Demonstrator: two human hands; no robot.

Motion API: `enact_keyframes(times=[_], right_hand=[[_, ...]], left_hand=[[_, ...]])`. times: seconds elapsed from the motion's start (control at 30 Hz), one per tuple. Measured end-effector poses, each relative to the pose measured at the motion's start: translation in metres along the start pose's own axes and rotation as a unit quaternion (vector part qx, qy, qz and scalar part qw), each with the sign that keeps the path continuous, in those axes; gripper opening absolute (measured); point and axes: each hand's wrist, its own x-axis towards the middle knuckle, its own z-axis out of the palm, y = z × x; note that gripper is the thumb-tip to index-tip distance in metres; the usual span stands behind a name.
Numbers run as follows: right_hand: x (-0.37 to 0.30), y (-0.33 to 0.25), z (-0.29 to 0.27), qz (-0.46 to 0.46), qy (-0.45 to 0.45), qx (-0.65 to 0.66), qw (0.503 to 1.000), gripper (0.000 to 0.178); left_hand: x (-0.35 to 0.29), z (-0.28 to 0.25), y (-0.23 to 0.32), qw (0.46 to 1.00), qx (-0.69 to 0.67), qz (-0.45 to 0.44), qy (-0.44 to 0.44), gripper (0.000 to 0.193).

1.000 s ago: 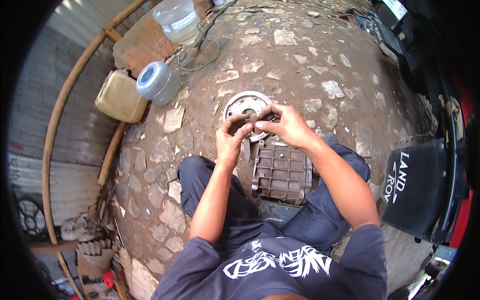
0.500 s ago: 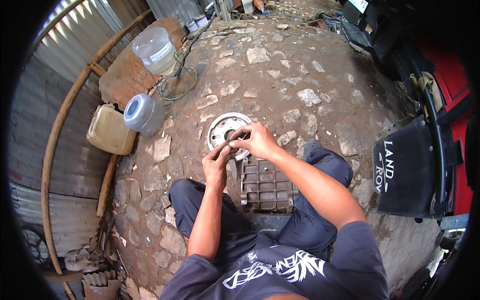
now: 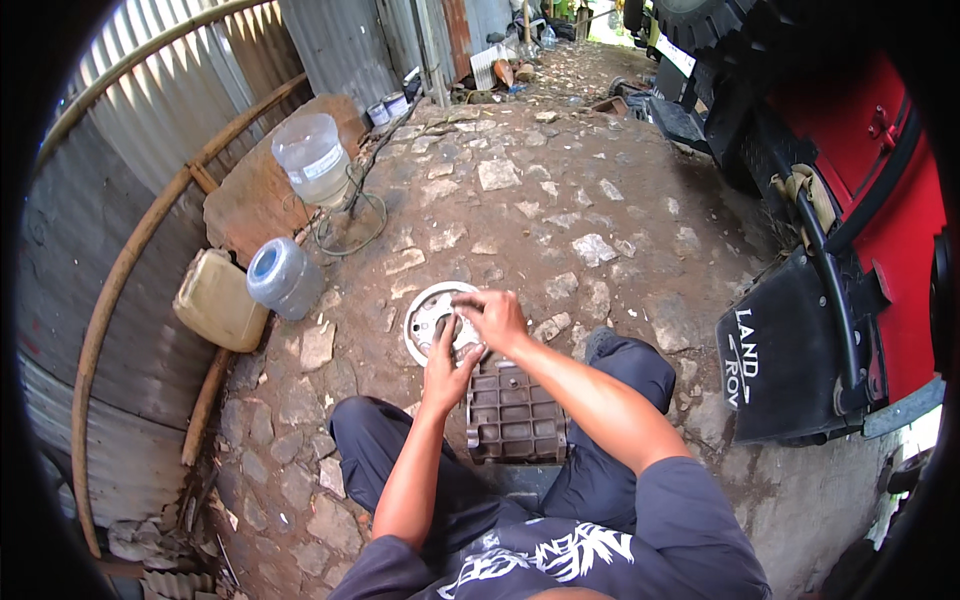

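Observation:
My left hand (image 3: 447, 372) is held over a round silver metal plate with holes (image 3: 413, 337). Its fingers stretch forward and its thumb stands apart from them. Just ahead and to the right, my right hand (image 3: 496, 318) has its fingertips pinched together close to the left fingertips. Whatever they hold is too small to make out. The plate lies on the ground beyond a ribbed metal casing (image 3: 515, 412), which sits between my bent legs. Both hands partly cover the plate.
On the left are a clear blue-tinted water jug (image 3: 284, 278), a yellowish jerrycan (image 3: 222, 300) and a cut clear container (image 3: 313, 160) beside a coiled hose (image 3: 350, 247). Corrugated metal sheets (image 3: 110, 290) line that side. A red vehicle (image 3: 850, 150) with a black mud flap (image 3: 782, 350) stands at right.
The view has tilted upward, showing more of the far yard. My left thumb has spread away from its fingers, which were pinched against the right fingertips before.

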Motion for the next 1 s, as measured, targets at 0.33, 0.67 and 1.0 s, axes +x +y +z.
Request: enact_keyframes(times=[0.33,0.67,1.0], right_hand=[[-0.023,0.04,-0.012,0.137,-0.159,-0.066,0.975,0.026],[-0.116,0.138,0.012,0.106,-0.249,-0.266,0.925,0.026],[-0.137,0.146,0.05,0.029,-0.229,-0.326,0.917,0.022]], left_hand=[[-0.046,0.063,-0.138,0.917,0.111,-0.351,-0.156,0.085],[-0.089,0.092,-0.09,0.879,0.026,-0.469,-0.085,0.07],[-0.09,0.087,-0.097,0.879,0.118,-0.452,-0.097,0.055]])
